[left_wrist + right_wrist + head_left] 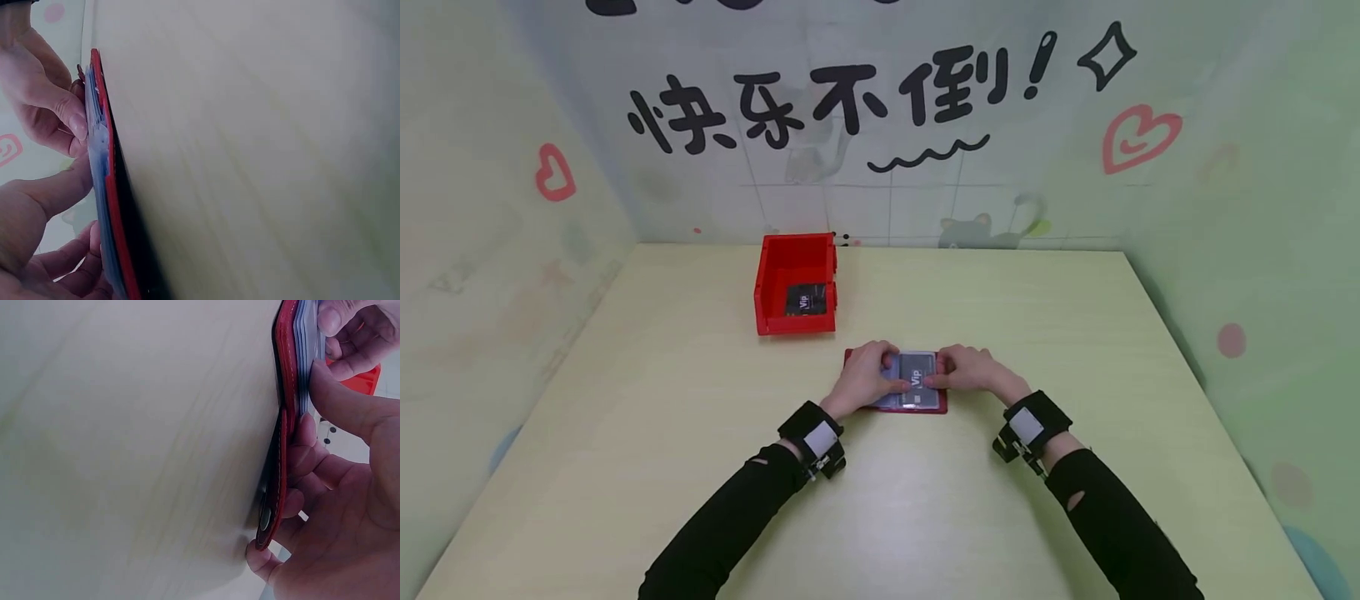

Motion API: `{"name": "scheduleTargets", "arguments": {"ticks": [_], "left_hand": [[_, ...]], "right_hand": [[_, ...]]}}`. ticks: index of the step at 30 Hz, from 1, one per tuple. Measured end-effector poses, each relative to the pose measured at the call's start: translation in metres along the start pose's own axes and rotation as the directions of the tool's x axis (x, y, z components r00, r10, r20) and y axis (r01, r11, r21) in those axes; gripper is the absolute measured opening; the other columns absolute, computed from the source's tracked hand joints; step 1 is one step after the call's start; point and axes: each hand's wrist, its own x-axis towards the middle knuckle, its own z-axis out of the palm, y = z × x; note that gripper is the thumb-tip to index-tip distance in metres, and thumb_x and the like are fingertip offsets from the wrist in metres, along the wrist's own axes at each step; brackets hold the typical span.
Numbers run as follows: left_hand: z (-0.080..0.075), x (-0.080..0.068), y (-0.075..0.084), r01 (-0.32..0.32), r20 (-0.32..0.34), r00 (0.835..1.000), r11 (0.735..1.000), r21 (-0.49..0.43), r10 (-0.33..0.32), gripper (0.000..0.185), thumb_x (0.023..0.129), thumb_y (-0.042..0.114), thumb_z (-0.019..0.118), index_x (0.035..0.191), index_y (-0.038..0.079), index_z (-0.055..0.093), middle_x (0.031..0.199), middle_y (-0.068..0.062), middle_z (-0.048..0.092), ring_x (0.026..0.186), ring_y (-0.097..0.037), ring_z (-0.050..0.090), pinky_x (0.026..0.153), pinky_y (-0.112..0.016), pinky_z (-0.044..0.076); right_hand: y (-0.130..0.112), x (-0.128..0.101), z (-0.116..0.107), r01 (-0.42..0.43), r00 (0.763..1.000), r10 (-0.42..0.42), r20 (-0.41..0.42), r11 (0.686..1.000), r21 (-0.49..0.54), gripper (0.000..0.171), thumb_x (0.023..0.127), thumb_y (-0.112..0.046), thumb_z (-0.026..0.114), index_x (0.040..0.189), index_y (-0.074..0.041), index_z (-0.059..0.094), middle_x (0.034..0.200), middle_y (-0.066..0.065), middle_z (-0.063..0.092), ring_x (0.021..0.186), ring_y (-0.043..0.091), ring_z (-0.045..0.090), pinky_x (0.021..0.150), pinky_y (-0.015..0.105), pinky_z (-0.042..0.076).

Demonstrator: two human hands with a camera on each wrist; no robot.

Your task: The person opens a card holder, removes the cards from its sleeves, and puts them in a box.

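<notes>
A red card holder (925,410) lies open on the pale table, with clear sleeves and a dark "Vip" card (916,375) on top. My left hand (865,379) covers its left side, fingers curled over it. My right hand (973,371) holds the right side. In the right wrist view the thumb of my right hand (350,487) presses on the sleeves while its fingers curl against the red cover (284,425). The left wrist view shows my left hand (44,206) with thumb and fingers on the sleeves (97,144) above the red cover (112,187).
A red open bin (775,283) stands behind and left of the holder, with another dark "Vip" card (806,299) inside. The table (1075,333) is walled in at the back and both sides by decorated panels.
</notes>
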Motion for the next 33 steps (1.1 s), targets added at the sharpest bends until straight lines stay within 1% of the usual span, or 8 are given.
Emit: {"name": "scheduleTargets", "arguments": {"ticks": [4, 8, 11, 15, 17, 23, 28, 33], "left_hand": [[-0.0005, 0.001, 0.0019, 0.029, 0.002, 1.0, 0.999, 0.028, -0.029, 0.057, 0.083, 0.027, 0.083, 0.129, 0.004, 0.06, 0.106, -0.01, 0.06, 0.099, -0.022, 0.053, 0.085, -0.033, 0.047], [0.0001, 0.0008, 0.0029, 0.04, 0.01, 0.999, 0.998, 0.049, -0.04, 0.059, 0.082, 0.03, 0.084, 0.129, 0.004, 0.06, 0.107, -0.009, 0.061, 0.1, -0.022, 0.054, 0.086, -0.033, 0.048], [0.0011, 0.0007, 0.0028, 0.028, 0.025, 0.999, 0.997, 0.069, -0.03, 0.064, 0.081, 0.033, 0.085, 0.131, 0.003, 0.058, 0.109, -0.01, 0.06, 0.102, -0.022, 0.053, 0.088, -0.034, 0.048], [0.0022, 0.0012, 0.0024, -0.006, 0.052, 0.999, 0.994, 0.111, 0.001, 0.077, 0.078, 0.037, 0.086, 0.138, 0.004, 0.052, 0.116, -0.012, 0.058, 0.109, -0.025, 0.051, 0.094, -0.039, 0.047], [0.0025, 0.0015, 0.0021, -0.023, 0.06, 0.998, 0.992, 0.123, 0.016, 0.081, 0.077, 0.038, 0.087, 0.142, 0.005, 0.05, 0.12, -0.013, 0.057, 0.113, -0.026, 0.05, 0.097, -0.041, 0.047], [0.0034, 0.0024, -0.0015, -0.043, 0.063, 0.997, 0.991, 0.129, 0.035, 0.082, 0.077, 0.037, 0.087, 0.143, 0.006, 0.051, 0.125, -0.015, 0.053, 0.117, -0.027, 0.047, 0.1, -0.042, 0.046], [0.0008, 0.0016, -0.0029, -0.035, 0.059, 0.998, 0.997, 0.066, 0.031, 0.076, 0.078, 0.031, 0.087, 0.14, 0.004, 0.051, 0.123, -0.015, 0.053, 0.116, -0.028, 0.048, 0.1, -0.043, 0.046], [-0.0034, -0.0006, -0.0009, -0.001, 0.024, 1.0, 1.0, 0.021, 0.0, 0.052, 0.086, 0.023, 0.08, 0.128, 0.002, 0.059, 0.115, -0.014, 0.057, 0.106, -0.025, 0.052, 0.095, -0.039, 0.047]], "right_hand": [[0.0007, -0.0003, -0.0016, 0.003, 1.0, -0.003, 0.005, 1.0, 0.005, 0.03, 0.093, -0.038, 0.07, 0.083, -0.012, 0.057, 0.074, 0.0, 0.055, 0.077, 0.019, 0.051, 0.087, 0.045, 0.03], [0.0015, -0.0012, -0.0008, -0.004, 1.0, 0.004, 0.001, 1.0, 0.004, 0.03, 0.093, -0.038, 0.07, 0.083, -0.013, 0.057, 0.075, -0.001, 0.055, 0.077, 0.019, 0.051, 0.087, 0.045, 0.03], [0.0016, -0.0011, -0.0004, -0.004, 1.0, 0.004, -0.007, 1.0, 0.004, 0.031, 0.093, -0.039, 0.07, 0.083, -0.013, 0.057, 0.074, 0.0, 0.055, 0.076, 0.019, 0.051, 0.087, 0.046, 0.03], [0.0014, -0.0007, -0.0003, 0.001, 1.0, -0.001, -0.015, 1.0, 0.006, 0.032, 0.092, -0.039, 0.071, 0.083, -0.012, 0.057, 0.074, 0.0, 0.054, 0.075, 0.019, 0.051, 0.087, 0.046, 0.03], [0.0016, -0.0003, -0.0002, 0.004, 1.0, -0.004, -0.014, 1.0, 0.005, 0.032, 0.092, -0.04, 0.071, 0.083, -0.012, 0.057, 0.074, -0.001, 0.054, 0.075, 0.018, 0.051, 0.086, 0.044, 0.031], [0.004, 0.0006, -0.0018, 0.011, 1.0, -0.011, 0.016, 1.0, 0.018, 0.03, 0.092, -0.038, 0.072, 0.086, -0.012, 0.058, 0.076, 0.0, 0.053, 0.076, 0.017, 0.051, 0.072, 0.031, 0.033], [0.0048, 0.0005, -0.0046, 0.015, 0.999, -0.016, 0.037, 0.999, 0.033, 0.028, 0.091, -0.035, 0.073, 0.09, -0.01, 0.06, 0.081, 0.001, 0.056, 0.08, 0.019, 0.051, 0.073, 0.031, 0.032], [0.0028, -0.0009, -0.0087, 0.003, 0.999, -0.005, 0.052, 0.999, 0.032, 0.027, 0.091, -0.035, 0.073, 0.093, -0.011, 0.062, 0.089, 0.003, 0.061, 0.088, 0.021, 0.053, 0.08, 0.036, 0.031]]}}
